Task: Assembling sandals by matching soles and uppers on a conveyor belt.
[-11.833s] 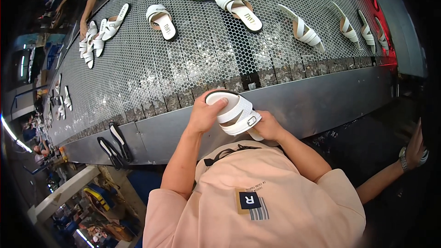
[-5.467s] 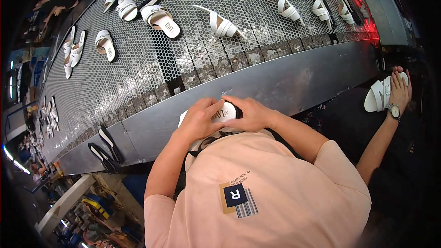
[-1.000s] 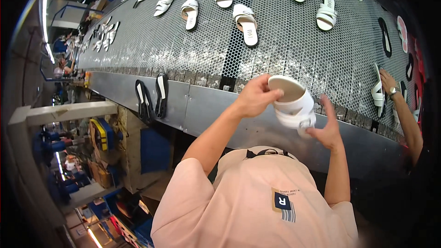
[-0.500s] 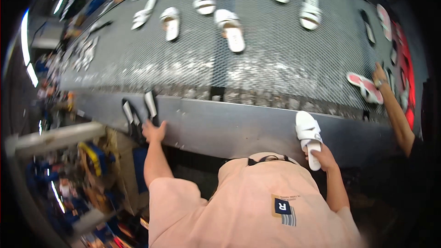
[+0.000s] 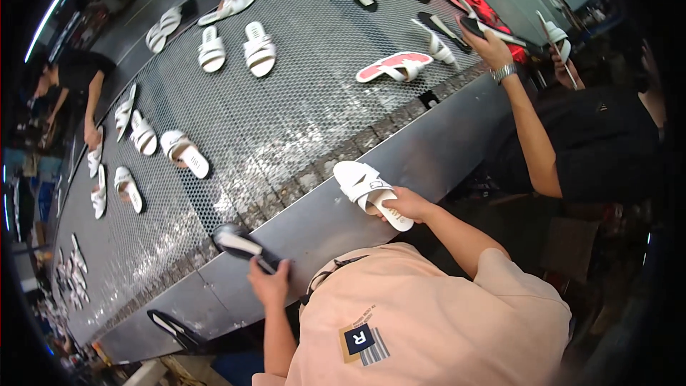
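Note:
My right hand [image 5: 406,205] is closed round the heel end of a white slide sandal [image 5: 355,180], whose strapped toe points toward the mesh belt over the metal ledge. My left hand [image 5: 270,282] grips one end of a black sole-shaped piece with a pale strip [image 5: 243,244], slightly blurred. This piece slants over the belt's near edge. A similar black piece [image 5: 170,327] rests at the ledge farther left, apart from my hand. Beyond my hands, several white slides lie on the belt, among them a nearby one [image 5: 186,154].
The wide mesh conveyor belt [image 5: 286,111] runs behind a metal ledge [image 5: 307,225]. On the right, a co-worker's hand with a wristwatch [image 5: 496,50] holds a black piece above the belt. A pink-soled slide [image 5: 395,66] lies near it. Another co-worker's hand [image 5: 93,136] reaches in at left.
My view has turned to the right. My left hand has lifted one of the two black pieces from the ledge. The white slide is still in my right hand.

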Action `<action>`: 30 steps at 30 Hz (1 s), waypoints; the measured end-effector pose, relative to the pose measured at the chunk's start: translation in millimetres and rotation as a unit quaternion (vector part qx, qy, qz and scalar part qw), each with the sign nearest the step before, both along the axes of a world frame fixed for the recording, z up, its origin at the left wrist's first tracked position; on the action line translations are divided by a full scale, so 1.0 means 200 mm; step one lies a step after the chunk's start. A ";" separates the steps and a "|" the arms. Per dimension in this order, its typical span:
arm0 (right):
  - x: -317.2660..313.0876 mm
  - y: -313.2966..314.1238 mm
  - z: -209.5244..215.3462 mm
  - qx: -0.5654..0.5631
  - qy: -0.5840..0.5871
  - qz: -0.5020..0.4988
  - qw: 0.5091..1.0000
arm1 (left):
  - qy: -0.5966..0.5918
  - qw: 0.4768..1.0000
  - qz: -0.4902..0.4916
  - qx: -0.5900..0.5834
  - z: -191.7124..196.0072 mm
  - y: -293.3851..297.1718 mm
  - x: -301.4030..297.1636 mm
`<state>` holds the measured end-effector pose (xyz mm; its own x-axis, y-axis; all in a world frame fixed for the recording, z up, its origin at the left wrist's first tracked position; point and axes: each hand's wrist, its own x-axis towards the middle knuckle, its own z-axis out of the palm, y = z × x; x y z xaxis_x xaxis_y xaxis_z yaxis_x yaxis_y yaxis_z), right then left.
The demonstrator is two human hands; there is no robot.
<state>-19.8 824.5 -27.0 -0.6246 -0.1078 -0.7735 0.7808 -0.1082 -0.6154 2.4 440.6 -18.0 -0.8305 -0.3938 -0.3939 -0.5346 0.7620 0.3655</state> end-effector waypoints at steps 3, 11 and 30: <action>0.01 0.09 -0.02 0.004 0.034 -0.028 0.999 | -0.009 0.992 -0.104 0.075 0.01 0.39 -0.09; -0.02 0.28 -0.04 0.038 0.069 -0.058 0.995 | -0.005 0.926 -0.339 0.164 -0.05 0.84 -0.24; -0.15 0.09 0.00 0.020 0.043 0.076 0.996 | 0.036 0.845 0.151 0.511 -0.33 0.66 -0.67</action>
<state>-50.6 842.0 -28.0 -0.6675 -0.1754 -0.7236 0.7305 0.0336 -0.6821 -132.0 573.5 -84.4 -0.7888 -0.0764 -0.6098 -0.5972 -0.1391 0.7899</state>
